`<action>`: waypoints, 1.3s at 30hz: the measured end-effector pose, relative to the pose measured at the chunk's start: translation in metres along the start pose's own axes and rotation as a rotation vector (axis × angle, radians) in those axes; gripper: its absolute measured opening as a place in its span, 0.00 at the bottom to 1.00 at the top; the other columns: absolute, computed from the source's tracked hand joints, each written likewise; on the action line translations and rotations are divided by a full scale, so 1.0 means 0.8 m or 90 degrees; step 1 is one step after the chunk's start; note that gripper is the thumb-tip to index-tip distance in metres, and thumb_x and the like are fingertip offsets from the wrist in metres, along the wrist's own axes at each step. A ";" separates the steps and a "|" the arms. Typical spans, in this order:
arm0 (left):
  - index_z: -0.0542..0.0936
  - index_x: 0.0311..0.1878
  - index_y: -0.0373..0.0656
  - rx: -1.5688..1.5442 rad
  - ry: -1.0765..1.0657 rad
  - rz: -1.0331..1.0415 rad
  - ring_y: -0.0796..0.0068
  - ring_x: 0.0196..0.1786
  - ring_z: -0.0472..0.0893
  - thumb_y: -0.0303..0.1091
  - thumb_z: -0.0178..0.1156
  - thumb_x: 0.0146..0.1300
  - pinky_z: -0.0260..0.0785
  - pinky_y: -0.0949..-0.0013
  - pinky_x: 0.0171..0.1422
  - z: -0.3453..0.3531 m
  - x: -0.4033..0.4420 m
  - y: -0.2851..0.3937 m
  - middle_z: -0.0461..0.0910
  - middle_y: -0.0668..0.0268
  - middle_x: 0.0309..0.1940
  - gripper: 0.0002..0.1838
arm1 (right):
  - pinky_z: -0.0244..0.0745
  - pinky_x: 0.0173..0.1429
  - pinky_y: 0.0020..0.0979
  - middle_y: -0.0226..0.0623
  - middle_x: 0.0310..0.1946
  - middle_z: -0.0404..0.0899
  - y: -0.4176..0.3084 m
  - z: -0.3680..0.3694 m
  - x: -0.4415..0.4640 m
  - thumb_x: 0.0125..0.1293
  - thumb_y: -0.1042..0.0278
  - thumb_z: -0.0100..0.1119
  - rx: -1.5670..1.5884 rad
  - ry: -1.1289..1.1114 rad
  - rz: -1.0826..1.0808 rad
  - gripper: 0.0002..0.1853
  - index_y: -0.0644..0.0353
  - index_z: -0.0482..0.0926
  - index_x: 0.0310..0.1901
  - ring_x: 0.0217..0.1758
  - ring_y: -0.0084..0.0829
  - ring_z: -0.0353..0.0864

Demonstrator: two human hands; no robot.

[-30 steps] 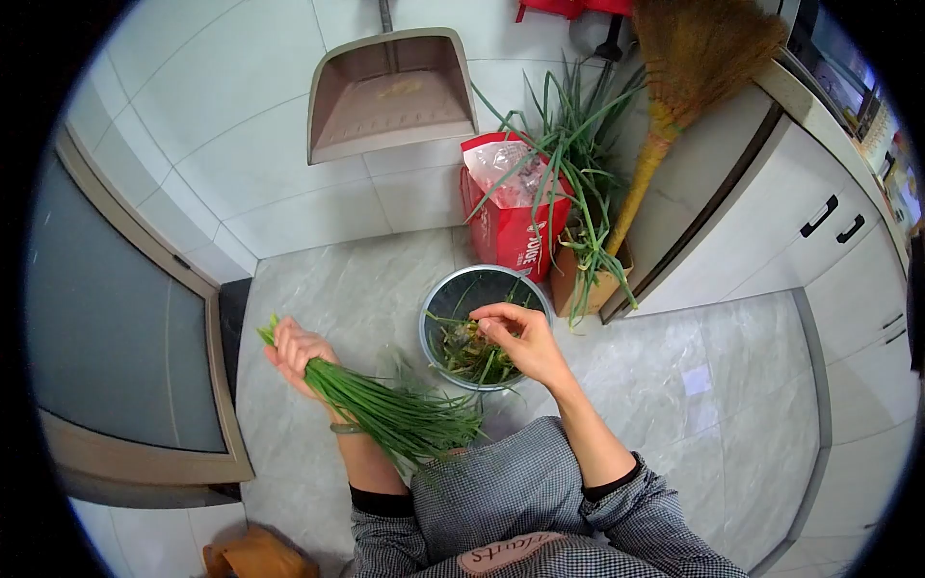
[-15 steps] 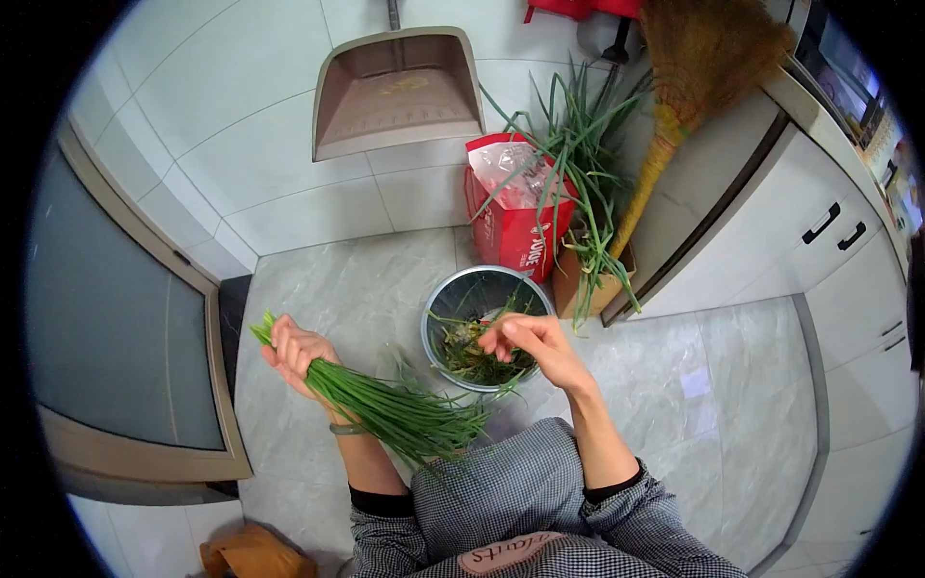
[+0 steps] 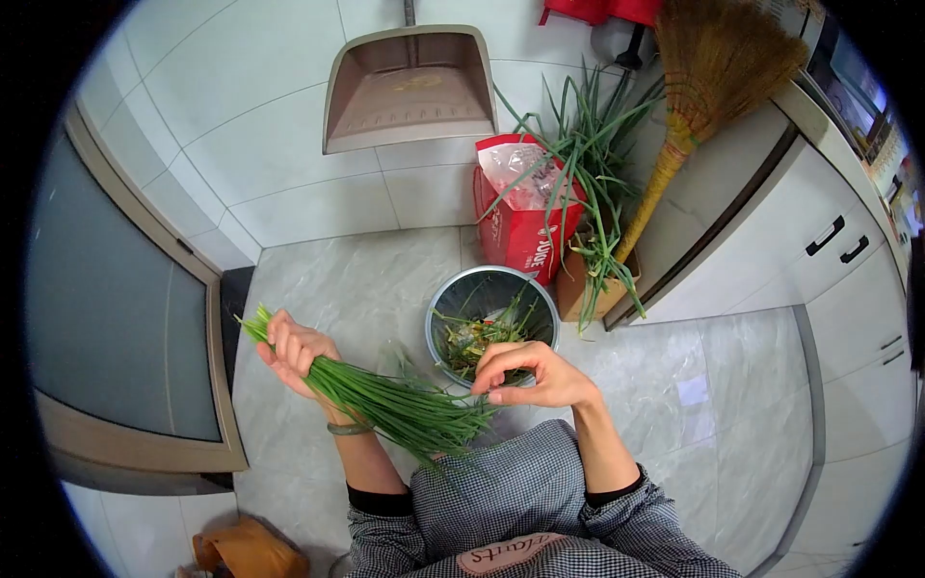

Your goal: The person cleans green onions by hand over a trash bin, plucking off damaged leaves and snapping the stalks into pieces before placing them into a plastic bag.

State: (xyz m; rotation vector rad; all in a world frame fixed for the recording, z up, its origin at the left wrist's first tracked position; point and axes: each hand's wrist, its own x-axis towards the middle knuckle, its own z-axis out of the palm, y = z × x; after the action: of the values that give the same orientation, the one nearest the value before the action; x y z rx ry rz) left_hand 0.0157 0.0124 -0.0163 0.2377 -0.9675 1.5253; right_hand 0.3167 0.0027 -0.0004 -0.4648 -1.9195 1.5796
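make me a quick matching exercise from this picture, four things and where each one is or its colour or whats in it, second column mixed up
1. green bunch
2. dustpan
3. broom
4. round bin

A. yellow and brown
B. on the floor, with plant scraps inside
C. gripped in the left hand
D. raised against the tiled wall

Pairs: 1-C, 2-D, 3-A, 4-B
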 end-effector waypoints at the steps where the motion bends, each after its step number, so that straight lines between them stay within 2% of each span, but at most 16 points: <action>1: 0.62 0.33 0.46 0.001 0.000 0.000 0.83 0.18 0.58 0.31 0.54 0.67 0.55 0.76 0.21 0.001 0.000 -0.001 0.60 0.73 0.19 0.11 | 0.70 0.47 0.26 0.32 0.39 0.79 0.000 0.000 0.000 0.59 0.76 0.65 0.000 -0.001 0.000 0.09 0.63 0.85 0.42 0.42 0.25 0.76; 10: 0.62 0.33 0.46 0.002 -0.005 0.012 0.83 0.17 0.59 0.32 0.54 0.68 0.55 0.76 0.20 0.002 0.001 -0.004 0.60 0.73 0.19 0.11 | 0.70 0.46 0.28 0.33 0.36 0.80 0.004 0.002 0.000 0.59 0.75 0.66 -0.029 -0.023 -0.030 0.07 0.62 0.85 0.40 0.41 0.26 0.77; 13: 0.62 0.33 0.46 0.016 -0.012 0.008 0.83 0.17 0.59 0.32 0.54 0.68 0.55 0.76 0.20 -0.001 0.000 0.001 0.61 0.73 0.19 0.10 | 0.70 0.44 0.26 0.33 0.34 0.79 0.007 0.001 0.000 0.60 0.76 0.63 -0.041 -0.027 -0.016 0.05 0.63 0.83 0.38 0.38 0.25 0.76; 15: 0.62 0.34 0.46 0.024 -0.019 0.003 0.83 0.17 0.59 0.32 0.53 0.68 0.55 0.76 0.20 0.002 0.000 0.004 0.60 0.73 0.20 0.10 | 0.69 0.43 0.24 0.31 0.34 0.78 0.014 0.000 0.000 0.62 0.77 0.58 -0.051 0.057 0.020 0.04 0.65 0.81 0.36 0.37 0.21 0.74; 18: 0.62 0.35 0.46 0.071 -0.024 -0.009 0.83 0.18 0.59 0.33 0.52 0.69 0.55 0.76 0.21 0.005 -0.002 0.002 0.61 0.73 0.20 0.09 | 0.67 0.39 0.21 0.28 0.33 0.78 0.047 -0.003 0.009 0.60 0.76 0.56 0.038 0.338 0.049 0.05 0.67 0.80 0.36 0.34 0.16 0.72; 19: 0.63 0.36 0.45 0.111 -0.024 -0.016 0.83 0.18 0.60 0.34 0.52 0.70 0.54 0.77 0.22 0.005 -0.002 0.000 0.61 0.73 0.20 0.09 | 0.66 0.39 0.19 0.25 0.33 0.78 0.059 -0.011 0.009 0.61 0.75 0.57 -0.009 0.354 0.070 0.05 0.67 0.81 0.36 0.34 0.14 0.71; 22: 0.63 0.38 0.44 0.165 0.001 -0.040 0.83 0.19 0.60 0.36 0.50 0.71 0.55 0.77 0.23 0.002 -0.004 -0.006 0.61 0.72 0.20 0.09 | 0.65 0.37 0.18 0.24 0.30 0.77 0.083 -0.012 0.011 0.62 0.74 0.58 0.042 0.389 0.102 0.06 0.66 0.82 0.36 0.32 0.13 0.70; 24: 0.63 0.37 0.44 0.173 0.002 -0.027 0.83 0.20 0.59 0.35 0.50 0.71 0.55 0.76 0.24 0.004 -0.003 -0.010 0.60 0.72 0.20 0.09 | 0.65 0.35 0.19 0.23 0.26 0.77 0.096 -0.017 0.010 0.62 0.74 0.57 -0.010 0.492 0.188 0.06 0.65 0.82 0.35 0.30 0.12 0.69; 27: 0.63 0.37 0.45 0.222 0.011 -0.013 0.82 0.20 0.58 0.36 0.48 0.72 0.56 0.75 0.25 0.011 -0.004 -0.010 0.59 0.72 0.20 0.09 | 0.68 0.36 0.22 0.26 0.26 0.79 0.123 -0.035 0.001 0.62 0.73 0.60 -0.085 0.550 0.203 0.08 0.66 0.83 0.39 0.30 0.16 0.72; 29: 0.63 0.37 0.45 0.260 0.010 -0.009 0.82 0.20 0.58 0.37 0.47 0.73 0.56 0.75 0.25 0.014 -0.004 -0.010 0.59 0.72 0.21 0.09 | 0.72 0.37 0.26 0.31 0.26 0.82 0.133 -0.030 0.004 0.61 0.71 0.62 -0.194 0.532 0.113 0.12 0.67 0.83 0.45 0.28 0.22 0.76; 31: 0.63 0.38 0.45 0.350 0.034 0.000 0.82 0.20 0.60 0.39 0.44 0.74 0.56 0.75 0.26 0.015 -0.006 -0.013 0.60 0.72 0.22 0.10 | 0.74 0.41 0.29 0.35 0.29 0.84 0.135 -0.023 0.003 0.60 0.70 0.64 -0.251 0.525 0.128 0.15 0.64 0.83 0.49 0.30 0.27 0.80; 33: 0.63 0.39 0.46 0.403 0.037 0.012 0.83 0.20 0.60 0.39 0.43 0.75 0.56 0.76 0.25 0.018 -0.008 -0.018 0.60 0.72 0.22 0.09 | 0.74 0.45 0.29 0.38 0.36 0.84 0.128 -0.033 0.001 0.58 0.71 0.65 -0.251 0.430 0.295 0.15 0.61 0.83 0.48 0.37 0.28 0.82; 34: 0.63 0.39 0.46 0.470 0.062 0.017 0.83 0.20 0.59 0.39 0.43 0.75 0.55 0.77 0.24 0.020 -0.009 -0.021 0.60 0.73 0.22 0.09 | 0.73 0.49 0.28 0.39 0.42 0.83 0.091 -0.032 0.008 0.57 0.74 0.65 -0.243 0.423 0.368 0.13 0.61 0.84 0.46 0.43 0.28 0.81; 35: 0.63 0.39 0.46 0.536 0.089 0.022 0.84 0.19 0.59 0.39 0.43 0.75 0.55 0.77 0.24 0.021 -0.010 -0.025 0.59 0.73 0.22 0.08 | 0.73 0.49 0.28 0.39 0.42 0.83 0.092 -0.032 0.010 0.57 0.74 0.65 -0.244 0.414 0.360 0.13 0.61 0.84 0.46 0.43 0.28 0.81; 37: 0.62 0.38 0.47 0.585 0.088 0.022 0.85 0.19 0.57 0.37 0.43 0.74 0.54 0.79 0.23 0.029 -0.006 -0.037 0.59 0.74 0.21 0.07 | 0.73 0.49 0.28 0.39 0.45 0.82 0.079 -0.023 0.015 0.57 0.76 0.65 -0.305 0.496 0.132 0.15 0.62 0.83 0.47 0.45 0.29 0.81; 39: 0.61 0.37 0.49 0.740 0.089 -0.024 0.86 0.18 0.55 0.33 0.47 0.72 0.53 0.79 0.23 0.034 -0.006 -0.047 0.56 0.75 0.20 0.06 | 0.72 0.53 0.28 0.37 0.49 0.79 0.064 -0.012 0.016 0.57 0.76 0.65 -0.215 0.456 0.088 0.25 0.60 0.76 0.59 0.52 0.29 0.78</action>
State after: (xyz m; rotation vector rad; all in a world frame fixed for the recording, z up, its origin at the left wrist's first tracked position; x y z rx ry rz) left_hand 0.0403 -0.0131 0.0137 0.9362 0.1350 1.8845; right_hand 0.3073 0.0295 -0.0458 -1.1490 -1.5924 0.9550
